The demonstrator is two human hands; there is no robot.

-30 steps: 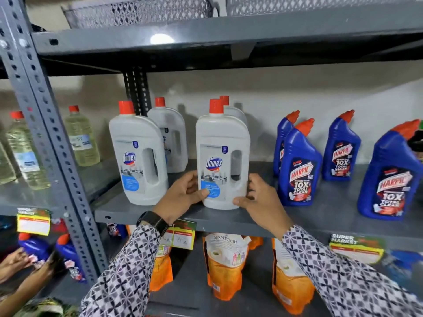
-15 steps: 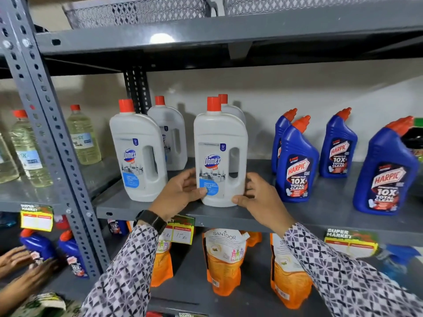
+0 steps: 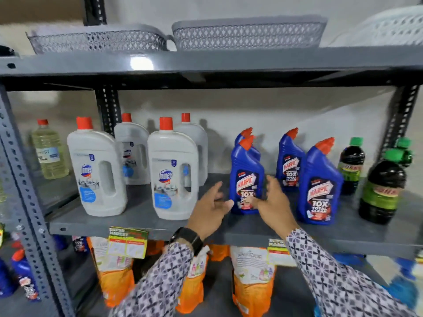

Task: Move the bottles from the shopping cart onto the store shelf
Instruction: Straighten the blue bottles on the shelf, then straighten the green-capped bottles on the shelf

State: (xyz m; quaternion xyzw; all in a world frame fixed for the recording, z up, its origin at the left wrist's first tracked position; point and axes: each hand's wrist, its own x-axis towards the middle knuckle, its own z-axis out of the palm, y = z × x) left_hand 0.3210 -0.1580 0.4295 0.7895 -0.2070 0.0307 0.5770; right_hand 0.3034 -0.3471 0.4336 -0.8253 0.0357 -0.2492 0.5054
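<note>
My left hand (image 3: 210, 209) and my right hand (image 3: 274, 202) flank a blue Harpic bottle (image 3: 246, 170) with an orange cap, which stands upright on the grey store shelf (image 3: 137, 216). Fingers of both hands are spread. The left thumb tip touches the bottle's lower left, and the right fingers lie against its right side. To the left, the white Domex bottle (image 3: 172, 170) with a red cap stands free near the shelf's front edge. The shopping cart is out of view.
More Domex bottles (image 3: 97, 170) stand to the left, further Harpic bottles (image 3: 320, 186) and dark green-capped bottles (image 3: 382, 191) to the right. Grey baskets (image 3: 249, 33) sit on the shelf above, orange pouches (image 3: 251, 282) below. A perforated steel post (image 3: 25, 202) rises at the left.
Both hands have let go of the white Domex bottle and moved right to the blue Harpic bottle. The view has swung up and to the right.
</note>
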